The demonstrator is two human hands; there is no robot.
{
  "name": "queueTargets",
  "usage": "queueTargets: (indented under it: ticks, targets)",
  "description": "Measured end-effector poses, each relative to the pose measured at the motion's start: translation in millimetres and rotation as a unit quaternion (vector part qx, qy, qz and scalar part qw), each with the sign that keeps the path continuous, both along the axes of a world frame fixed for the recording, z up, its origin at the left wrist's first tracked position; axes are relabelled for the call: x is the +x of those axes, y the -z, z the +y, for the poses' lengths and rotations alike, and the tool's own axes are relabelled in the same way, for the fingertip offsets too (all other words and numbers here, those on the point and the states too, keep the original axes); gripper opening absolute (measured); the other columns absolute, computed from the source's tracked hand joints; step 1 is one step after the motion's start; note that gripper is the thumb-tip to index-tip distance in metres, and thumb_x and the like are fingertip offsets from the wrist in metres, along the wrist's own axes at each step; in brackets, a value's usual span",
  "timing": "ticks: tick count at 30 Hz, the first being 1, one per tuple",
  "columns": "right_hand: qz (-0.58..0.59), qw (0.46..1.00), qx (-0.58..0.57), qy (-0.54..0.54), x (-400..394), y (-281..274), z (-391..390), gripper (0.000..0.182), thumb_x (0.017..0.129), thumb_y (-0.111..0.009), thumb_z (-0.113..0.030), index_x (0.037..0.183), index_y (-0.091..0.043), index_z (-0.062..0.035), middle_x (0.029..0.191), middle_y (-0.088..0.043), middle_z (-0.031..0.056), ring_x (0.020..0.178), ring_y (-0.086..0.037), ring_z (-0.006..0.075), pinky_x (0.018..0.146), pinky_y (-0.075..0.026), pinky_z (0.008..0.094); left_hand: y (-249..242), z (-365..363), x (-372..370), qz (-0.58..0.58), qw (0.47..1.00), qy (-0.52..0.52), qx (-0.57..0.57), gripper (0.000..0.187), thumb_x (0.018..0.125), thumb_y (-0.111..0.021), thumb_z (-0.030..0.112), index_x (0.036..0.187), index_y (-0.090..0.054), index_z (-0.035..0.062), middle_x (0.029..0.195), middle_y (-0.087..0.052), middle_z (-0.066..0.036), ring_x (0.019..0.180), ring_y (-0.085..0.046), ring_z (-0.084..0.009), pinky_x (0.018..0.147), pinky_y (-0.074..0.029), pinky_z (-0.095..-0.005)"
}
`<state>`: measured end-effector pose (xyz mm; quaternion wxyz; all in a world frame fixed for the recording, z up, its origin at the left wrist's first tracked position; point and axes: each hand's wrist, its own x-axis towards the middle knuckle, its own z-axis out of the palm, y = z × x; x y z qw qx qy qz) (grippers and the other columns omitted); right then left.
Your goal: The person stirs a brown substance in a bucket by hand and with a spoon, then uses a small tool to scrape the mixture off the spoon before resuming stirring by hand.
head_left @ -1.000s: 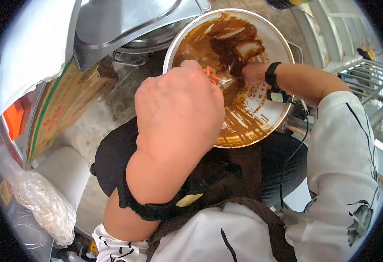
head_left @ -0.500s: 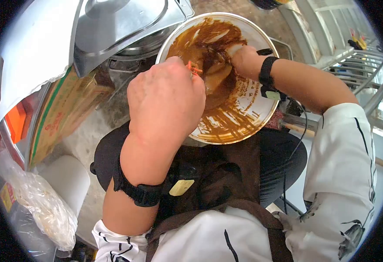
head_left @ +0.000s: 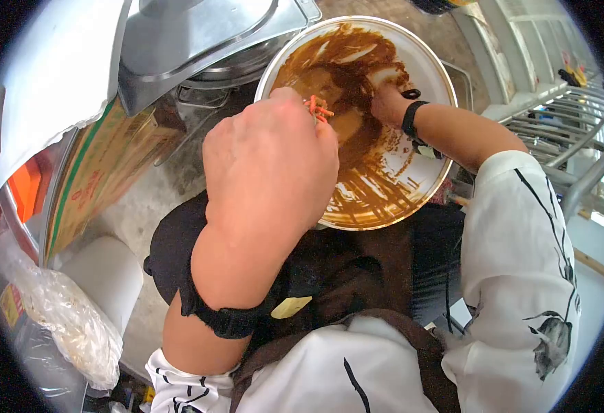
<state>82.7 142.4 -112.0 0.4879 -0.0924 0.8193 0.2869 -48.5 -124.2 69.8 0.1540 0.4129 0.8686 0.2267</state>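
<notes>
A white basin is tilted in front of me, its inside smeared with brown sauce that pools toward the middle. My left hand is closed in a fist above the basin's left side. Thin orange strips, like shredded carrot, stick out past its knuckles. Inside the basin at the right, my right hand is closed, fingers down by the sauce. Something pale shows at its fingers and a small black end beside it; I cannot make out what it grips.
Left of the basin are a metal pot and a clear lid. A cardboard box and a plastic bag stand nearer on the left. At the right is a metal rack. My knees sit under the basin's near rim.
The basin appears slightly further right in view. My left hand has shifted a little to the right and down, still closed. The right forearm and sleeve have swung inward to the left.
</notes>
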Motion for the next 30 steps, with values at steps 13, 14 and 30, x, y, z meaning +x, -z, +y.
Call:
queueTargets:
  ticks: [13, 14, 30]
  targets:
    - [-0.054, 0.978, -0.063, 0.189, 20.0, 17.5, 7.3, 0.016, 0.066, -0.065, -0.011, 0.079, -0.072, -0.0054, 0.084, -0.068, 0.0173, 0.084, -0.065, 0.0332, 0.065, -0.052, 0.0443, -0.6, -4.5, -7.3, -0.017, 0.998, -0.026, 0.048, 0.030, 0.080, -0.058, 0.027, 0.069, -0.054, -0.0010, 0.063, -0.056, -0.023, 0.063, -0.058, -0.0406, 0.059, -0.045, -0.0476]
    - [-0.058, 0.979, -0.063, 0.186, 29.9, 17.4, 8.9, 0.016, 0.066, -0.065, -0.011, 0.079, -0.072, -0.0054, 0.084, -0.068, 0.0173, 0.084, -0.065, 0.0332, 0.065, -0.052, 0.0443, 1.1, -4.3, -6.1, -0.021, 0.998, -0.029, 0.046, 0.030, 0.080, -0.058, 0.027, 0.069, -0.054, -0.0010, 0.063, -0.056, -0.023, 0.063, -0.058, -0.0406, 0.059, -0.045, -0.0476]
    - [-0.057, 0.886, -0.162, 0.431, 25.1, -34.2, -21.8, 0.015, 0.070, -0.064, -0.014, 0.073, -0.067, 0.0009, 0.074, -0.064, 0.0173, 0.071, -0.063, 0.0331, 0.055, -0.048, 0.0444, -3.1, 4.0, -7.0, 0.031, 0.998, -0.040, 0.022, 0.027, 0.081, -0.055, 0.025, 0.074, -0.064, 0.0004, 0.072, -0.064, -0.020, 0.070, -0.065, -0.0346, 0.068, -0.052, -0.0421]
